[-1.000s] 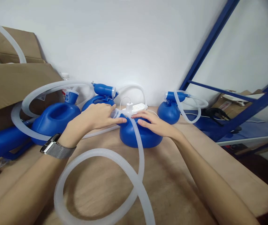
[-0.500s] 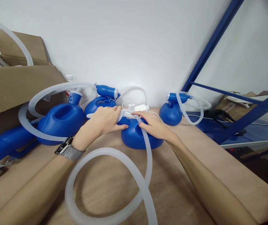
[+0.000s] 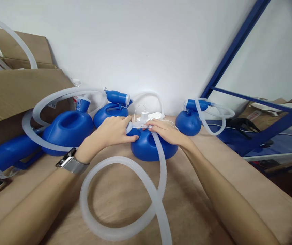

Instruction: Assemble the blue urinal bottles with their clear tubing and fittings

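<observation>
A blue plastic bottle [image 3: 152, 148] lies on the brown tabletop between my hands. My left hand [image 3: 116, 131] is wrapped round the bottle's neck, by its whitish cap. From the cap a translucent strap [image 3: 142, 126] reaches over the bottle. The fingertips of my right hand [image 3: 165, 131] pinch the far end of this strap above the bottle's handle. A ribbed translucent hose [image 3: 162, 163] starts beneath my right fingers and loops over the tabletop toward me. The fingers partly hide the neck and the hose end.
Other blue bottles with hoses stand on the left [image 3: 67, 131], behind my left hand [image 3: 110, 112] and at the right [image 3: 188, 123]. A cardboard box [image 3: 25, 88] holds hoses. A white power strip [image 3: 154, 116] lies by the wall. A blue metal rack [image 3: 237, 47] rises at right.
My right fingers have shifted off the hose top onto the strap's end, and the strap shows more fully. The hose loop has moved slightly right. My left hand stays at the neck.
</observation>
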`<action>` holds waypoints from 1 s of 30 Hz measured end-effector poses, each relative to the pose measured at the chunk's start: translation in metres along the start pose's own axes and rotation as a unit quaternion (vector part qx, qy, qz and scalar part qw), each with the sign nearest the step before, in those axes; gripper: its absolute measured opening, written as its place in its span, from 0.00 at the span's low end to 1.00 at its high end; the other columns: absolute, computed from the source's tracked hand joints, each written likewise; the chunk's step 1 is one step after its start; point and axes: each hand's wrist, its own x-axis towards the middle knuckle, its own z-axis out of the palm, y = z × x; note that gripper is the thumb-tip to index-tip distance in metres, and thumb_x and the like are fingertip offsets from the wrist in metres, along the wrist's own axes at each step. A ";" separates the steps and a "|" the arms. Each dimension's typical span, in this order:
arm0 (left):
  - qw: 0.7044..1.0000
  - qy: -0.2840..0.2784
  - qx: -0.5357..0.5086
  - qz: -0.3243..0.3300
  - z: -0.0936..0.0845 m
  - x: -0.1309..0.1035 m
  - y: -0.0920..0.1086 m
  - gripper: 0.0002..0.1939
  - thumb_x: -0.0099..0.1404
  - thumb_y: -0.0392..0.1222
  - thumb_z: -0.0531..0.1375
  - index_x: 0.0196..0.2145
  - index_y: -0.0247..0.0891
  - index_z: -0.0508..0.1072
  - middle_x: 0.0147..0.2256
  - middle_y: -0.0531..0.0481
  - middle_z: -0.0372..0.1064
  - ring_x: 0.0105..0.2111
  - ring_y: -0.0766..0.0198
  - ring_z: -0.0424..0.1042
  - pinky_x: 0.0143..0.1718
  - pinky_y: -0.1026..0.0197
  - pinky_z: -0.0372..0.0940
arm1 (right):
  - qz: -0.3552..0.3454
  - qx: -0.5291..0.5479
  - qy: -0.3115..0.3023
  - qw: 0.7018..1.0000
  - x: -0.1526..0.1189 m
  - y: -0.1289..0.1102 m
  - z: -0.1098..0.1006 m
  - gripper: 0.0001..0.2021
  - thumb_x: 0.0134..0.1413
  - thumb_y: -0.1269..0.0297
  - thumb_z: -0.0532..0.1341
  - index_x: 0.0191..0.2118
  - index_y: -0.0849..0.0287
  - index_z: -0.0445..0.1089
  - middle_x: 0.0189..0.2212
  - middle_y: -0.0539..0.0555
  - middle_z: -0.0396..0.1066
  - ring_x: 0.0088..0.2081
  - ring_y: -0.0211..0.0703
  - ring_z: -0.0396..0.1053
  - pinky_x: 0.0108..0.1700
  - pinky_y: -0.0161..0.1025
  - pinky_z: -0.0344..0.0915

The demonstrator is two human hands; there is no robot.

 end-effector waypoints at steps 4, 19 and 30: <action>0.998 -0.044 0.036 -0.019 -0.015 -0.013 -0.001 0.33 0.70 0.73 0.57 0.46 0.37 0.72 0.42 0.35 0.80 0.42 0.34 0.81 0.36 0.49 0.67 | -0.005 0.074 -0.016 0.997 0.003 -0.008 0.002 0.23 0.76 0.53 0.47 0.50 0.48 0.80 0.58 0.50 0.79 0.64 0.53 0.72 0.73 0.53 0.60; 0.967 0.065 -0.240 -0.064 0.019 -0.023 -0.006 0.32 0.61 0.61 0.67 0.55 0.39 0.71 0.37 0.47 0.78 0.35 0.49 0.77 0.38 0.51 0.68 | 0.065 0.066 -0.015 0.996 0.006 -0.029 0.003 0.26 0.73 0.38 0.50 0.47 0.48 0.80 0.49 0.52 0.82 0.54 0.56 0.77 0.59 0.50 0.70; 0.969 0.094 -0.220 -0.059 0.027 -0.027 0.000 0.46 0.68 0.65 0.62 0.74 0.38 0.58 0.70 0.34 0.64 0.60 0.35 0.74 0.57 0.36 0.72 | 0.071 0.008 -0.014 0.997 0.004 -0.035 0.002 0.22 0.72 0.40 0.55 0.48 0.49 0.79 0.47 0.51 0.83 0.50 0.54 0.77 0.54 0.45 0.68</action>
